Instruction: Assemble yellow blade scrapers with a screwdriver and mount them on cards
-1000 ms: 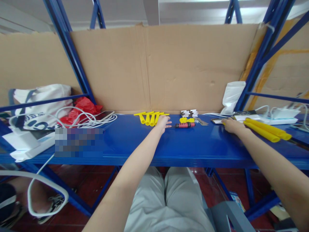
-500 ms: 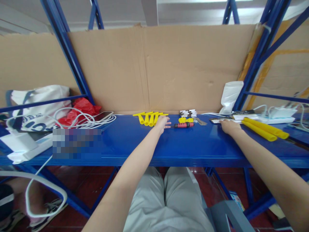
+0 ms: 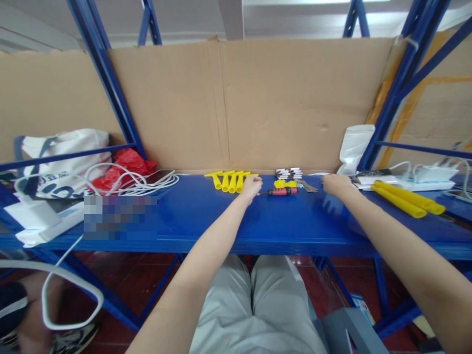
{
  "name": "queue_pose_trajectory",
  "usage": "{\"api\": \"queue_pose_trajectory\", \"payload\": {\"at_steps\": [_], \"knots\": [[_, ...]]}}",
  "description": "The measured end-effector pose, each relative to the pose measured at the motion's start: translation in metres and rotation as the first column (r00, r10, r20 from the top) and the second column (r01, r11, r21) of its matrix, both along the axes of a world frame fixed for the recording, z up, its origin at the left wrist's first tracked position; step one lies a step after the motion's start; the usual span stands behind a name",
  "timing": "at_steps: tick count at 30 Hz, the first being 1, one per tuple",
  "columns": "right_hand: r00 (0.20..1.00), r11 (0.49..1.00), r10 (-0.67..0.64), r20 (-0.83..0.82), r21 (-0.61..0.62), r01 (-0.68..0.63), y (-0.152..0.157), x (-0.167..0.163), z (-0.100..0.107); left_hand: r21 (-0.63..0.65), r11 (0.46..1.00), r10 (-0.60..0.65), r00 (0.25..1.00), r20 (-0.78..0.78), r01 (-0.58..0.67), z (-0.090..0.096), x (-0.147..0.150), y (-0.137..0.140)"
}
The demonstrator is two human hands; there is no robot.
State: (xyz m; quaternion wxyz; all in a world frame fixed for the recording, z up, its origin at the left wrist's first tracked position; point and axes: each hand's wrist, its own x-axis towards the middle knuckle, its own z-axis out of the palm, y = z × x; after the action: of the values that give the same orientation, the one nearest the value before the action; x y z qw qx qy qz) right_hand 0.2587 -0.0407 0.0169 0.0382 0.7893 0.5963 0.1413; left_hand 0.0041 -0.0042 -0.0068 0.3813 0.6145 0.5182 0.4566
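My left hand (image 3: 252, 189) is over the blue table, its fingers curled in; whether anything is between them is hidden. Several yellow T-shaped plastic pieces (image 3: 232, 183) lie just left of it. A screwdriver with a red and black handle (image 3: 282, 191) points its shaft toward this hand. My right hand (image 3: 337, 185) hovers low at the right, back upward, its spread fingers showing in the table's reflection. Between the hands are small yellow parts (image 3: 283, 184), a stack of white and dark-brown pieces (image 3: 289, 173) and flat metal pieces (image 3: 309, 187).
Two yellow tubes (image 3: 409, 197) lie right of my right hand, before a white power strip (image 3: 424, 185). A white pouch (image 3: 356, 147) leans on the blue post. At left are coiled white cables (image 3: 151, 182), a red plastic bag (image 3: 131, 167) and a cloth bag (image 3: 70, 152). Cardboard (image 3: 258, 108) walls the back.
My left hand's fingers have drawn in from a spread pose. My right hand has shifted left and up from beside the yellow tubes, and the flat strip under it is now mostly out of sight.
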Motion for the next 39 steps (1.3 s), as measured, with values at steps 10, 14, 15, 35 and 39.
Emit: {"api": "queue_pose_trajectory", "payload": {"at_steps": [10,14,15,35,39], "knots": [[0.974,0.952,0.157,-0.164,0.287,-0.105,0.026,-0.058,0.011,0.331,0.939,0.233,0.879,-0.415,-0.093,-0.006,-0.007,0.011],[0.954,0.959,0.216,-0.208,0.231,-0.166,0.026,-0.049,-0.008,0.356,0.921,0.352,0.724,-0.593,-0.156,-0.009,-0.014,0.008],[0.953,0.962,0.217,-0.214,0.214,-0.171,0.026,-0.044,-0.012,0.338,0.927,0.35,0.697,-0.626,-0.162,-0.01,-0.015,0.007],[0.914,0.938,0.285,-0.29,0.279,-0.204,0.031,-0.026,-0.018,0.283,0.957,0.255,0.67,-0.697,-0.071,-0.017,-0.022,0.015],[0.914,0.94,0.275,-0.297,0.282,-0.191,0.031,-0.027,-0.018,0.311,0.94,0.308,0.746,-0.591,-0.143,-0.013,-0.018,0.012]]}}
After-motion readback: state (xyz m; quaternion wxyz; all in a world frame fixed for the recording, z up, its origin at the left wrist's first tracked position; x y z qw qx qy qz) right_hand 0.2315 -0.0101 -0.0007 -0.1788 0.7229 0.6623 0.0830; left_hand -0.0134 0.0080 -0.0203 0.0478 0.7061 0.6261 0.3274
